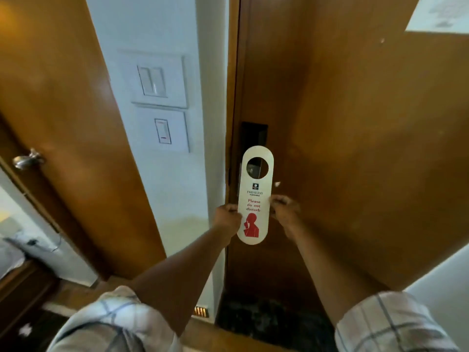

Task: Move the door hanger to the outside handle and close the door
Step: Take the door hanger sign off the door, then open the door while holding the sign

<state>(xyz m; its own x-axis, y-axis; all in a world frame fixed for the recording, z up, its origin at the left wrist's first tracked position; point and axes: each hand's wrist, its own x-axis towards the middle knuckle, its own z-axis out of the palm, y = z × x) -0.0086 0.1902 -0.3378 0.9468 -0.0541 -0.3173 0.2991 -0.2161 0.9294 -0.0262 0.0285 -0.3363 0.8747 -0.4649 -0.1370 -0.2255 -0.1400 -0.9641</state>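
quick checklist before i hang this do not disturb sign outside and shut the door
1. Both hands on the sign: ok. The left hand and right hand pinch the door hanger by its side edges.
2. Hanger upright, hole on top: ok. The hole sits above the "Please do not disturb" print.
3. Hanger free of the inside handle: cannot tell. A dark lock plate shows behind it; the handle is mostly hidden.
4. Door open enough to reach outside: not ok. The door looks shut or nearly shut against the frame.
5. Outside handle located: cannot tell. It is not in view.
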